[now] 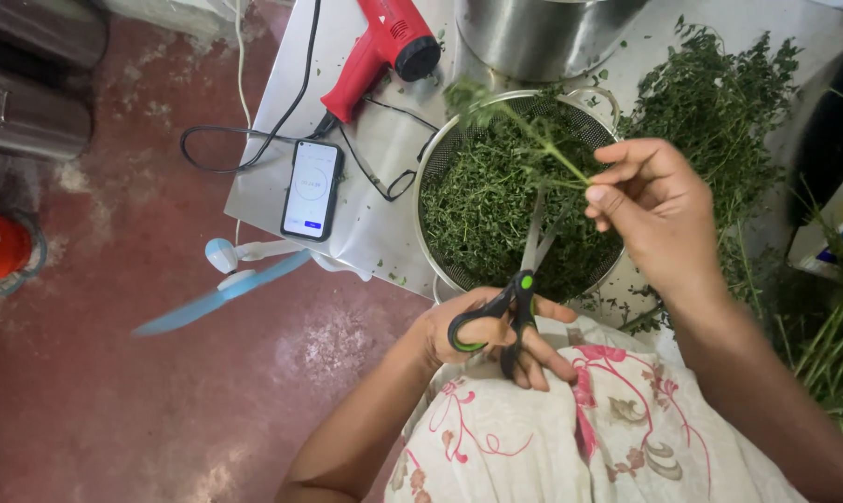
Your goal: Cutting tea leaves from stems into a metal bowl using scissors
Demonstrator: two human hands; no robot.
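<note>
My left hand (482, 335) grips black scissors with green trim (524, 279); the blades point up and away over a metal mesh colander (431, 177) full of cut green herbs. My right hand (654, 200) pinches a thin herb sprig (524, 130) by its stem, holding it out leftward above the colander, its leafy tip at the far rim. The scissor blades sit just below the sprig, apart from it.
A heap of uncut herb stems (720, 102) lies right of the colander. A phone (312, 189), a red heat gun (384, 51) with black cable and a steel pot (543, 33) rest on the white sheet. A small blue fan (226, 279) spins over the red floor.
</note>
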